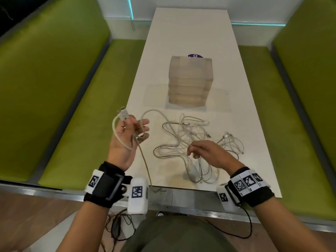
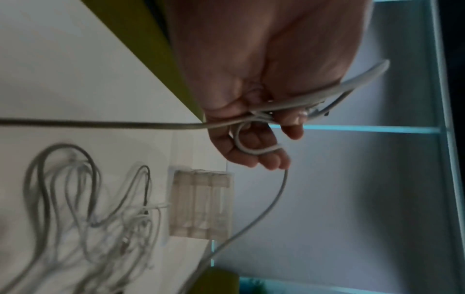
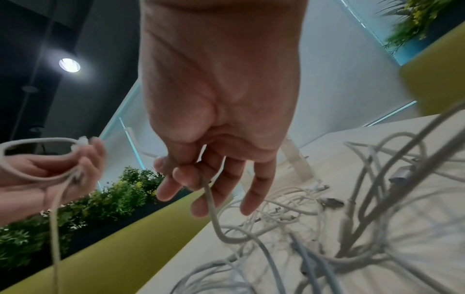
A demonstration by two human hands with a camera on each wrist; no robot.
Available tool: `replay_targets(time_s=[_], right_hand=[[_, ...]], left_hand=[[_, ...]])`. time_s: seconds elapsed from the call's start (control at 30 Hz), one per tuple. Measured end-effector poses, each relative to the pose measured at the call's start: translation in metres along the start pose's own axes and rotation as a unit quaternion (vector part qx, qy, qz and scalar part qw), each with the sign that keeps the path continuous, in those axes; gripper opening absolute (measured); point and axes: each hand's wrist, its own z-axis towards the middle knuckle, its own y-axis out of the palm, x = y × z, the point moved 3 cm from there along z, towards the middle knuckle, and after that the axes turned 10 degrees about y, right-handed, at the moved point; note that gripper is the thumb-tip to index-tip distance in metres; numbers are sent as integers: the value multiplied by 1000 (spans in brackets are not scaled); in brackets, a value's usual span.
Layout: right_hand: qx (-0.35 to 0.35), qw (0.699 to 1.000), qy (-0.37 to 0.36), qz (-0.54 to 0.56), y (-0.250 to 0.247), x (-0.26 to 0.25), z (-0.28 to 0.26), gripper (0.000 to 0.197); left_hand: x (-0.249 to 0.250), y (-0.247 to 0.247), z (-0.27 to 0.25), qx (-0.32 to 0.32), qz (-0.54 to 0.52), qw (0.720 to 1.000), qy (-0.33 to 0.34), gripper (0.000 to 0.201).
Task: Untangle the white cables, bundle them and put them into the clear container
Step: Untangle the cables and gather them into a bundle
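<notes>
A tangle of white cables (image 1: 190, 142) lies on the near part of the white table (image 1: 190, 33). My left hand (image 1: 135, 129) is raised, palm up, off the table's left edge and grips a loop of one white cable (image 1: 116, 135), with its plug (image 1: 123, 113) sticking up past the fingers. A strand of that cable hangs down past the table's front edge. My right hand (image 1: 192, 150) hovers over the tangle and pinches a cable strand (image 3: 211, 208) between thumb and forefinger. The clear container (image 1: 190, 82) stands behind the tangle, closed.
Green benches (image 1: 54, 88) run along both sides of the table. A purple sticker (image 1: 195, 55) shows behind the container. A separate small coil of cable (image 1: 231, 142) lies at the right. Dark wires (image 1: 120, 226) lie on the floor below the front edge.
</notes>
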Motion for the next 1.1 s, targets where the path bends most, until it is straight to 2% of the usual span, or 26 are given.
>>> replay_targets(time_s=[0.07,0.13,0.23,0.37,0.5,0.57,0.63,0.77,0.87,1.0,1.1], right_hand=[[-21,999,-25,6,6,-9,-1,24],[-35,998,-52,12,12,-24,-1,24],[-64,996,-52,32,19,-41,-1,25],[-99,992,-41,63,22,-48,-5,27],[-111,992,-33,43,26,-51,-5,27],[-98,994,-30,25,30,-46,-1,28],[-71,997,-17,14,27,-36,3,28],[-28,999,-18,-17,10,-22,12,19],[39,999,-4,-24,-10,-3,23,17],[94,995,-20,-29,-20,6,37,17],[119,992,-33,-4,-18,-1,40,15]], left_hand=[[-14,6,-5,-27,30,999,-30,19],[-33,19,-15,-69,26,995,-61,27],[-50,40,-32,-117,11,989,-88,27],[-53,47,-34,-106,20,991,-78,27],[-47,43,-31,-74,23,997,-31,22],[-39,36,-26,-33,-17,999,-20,13],[-29,27,-18,-24,-68,997,-17,8],[-6,5,-4,-4,-49,999,-10,17],[11,-11,2,24,-45,999,16,20],[18,-24,0,34,4,999,21,22],[6,-18,-8,3,119,993,-2,28]])
